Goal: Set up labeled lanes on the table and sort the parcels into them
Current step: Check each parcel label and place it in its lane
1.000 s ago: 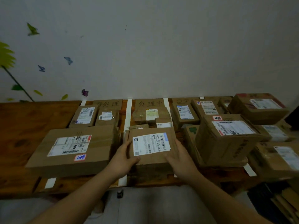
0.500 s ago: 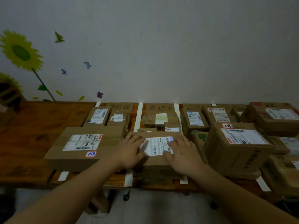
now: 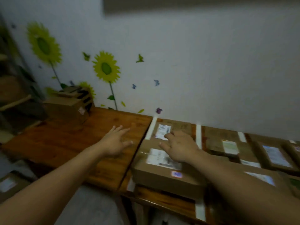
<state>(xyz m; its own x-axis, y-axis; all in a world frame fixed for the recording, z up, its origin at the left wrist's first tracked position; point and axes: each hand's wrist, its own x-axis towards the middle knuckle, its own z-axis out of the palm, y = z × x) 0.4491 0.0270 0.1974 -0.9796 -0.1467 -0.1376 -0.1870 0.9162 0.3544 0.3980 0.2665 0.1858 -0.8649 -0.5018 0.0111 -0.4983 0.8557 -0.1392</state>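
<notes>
Labelled brown parcels between tape lanes

Sunflower decals, butterfly stickers, perhaps shelving at left

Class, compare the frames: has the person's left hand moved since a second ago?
Yes. The left hand has crossed leftward past the large flat parcel and is now over the bare table.
</notes>
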